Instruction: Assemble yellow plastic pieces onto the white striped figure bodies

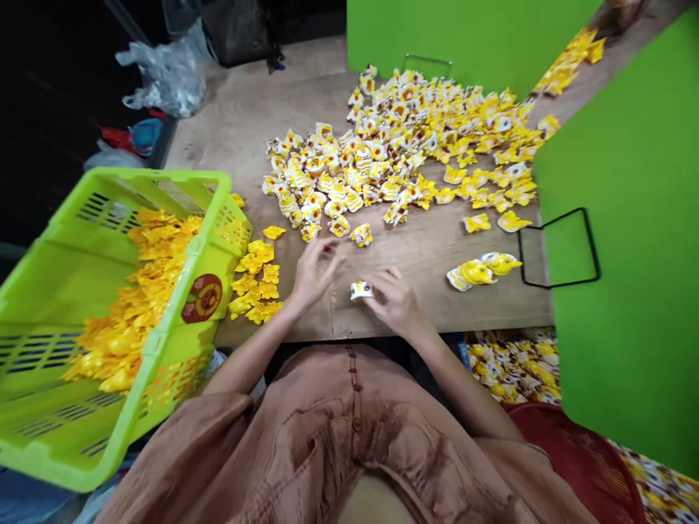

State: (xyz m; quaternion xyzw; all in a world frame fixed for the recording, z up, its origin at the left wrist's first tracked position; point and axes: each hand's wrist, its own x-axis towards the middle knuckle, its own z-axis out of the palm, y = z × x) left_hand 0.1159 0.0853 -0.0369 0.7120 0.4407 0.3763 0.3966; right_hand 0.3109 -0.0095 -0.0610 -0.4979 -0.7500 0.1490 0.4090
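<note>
My right hand [394, 300] grips a small white-and-yellow piece [361, 291] between thumb and fingers, low over the wooden table [306, 324]. To its left my left hand [317, 271] is raised with fingers apart and nothing visible in it, just below the near edge of a big pile of white-and-yellow pieces [360, 164]. One loose piece [361, 234] lies between that pile and my hands. Yellow star-shaped pieces [256, 280] lie beside my left forearm. A short row of joined-looking pieces [475, 272] rests to the right of my right hand.
A green crate [218, 191] holding yellow pieces [147, 291] stands at left. Green panels [622, 240] with a black wire handle [595, 247] border the right; another panel [464, 36] stands behind the pile. More pieces [513, 364] fill a container below the table's right edge. A plastic bag [169, 69] lies back left.
</note>
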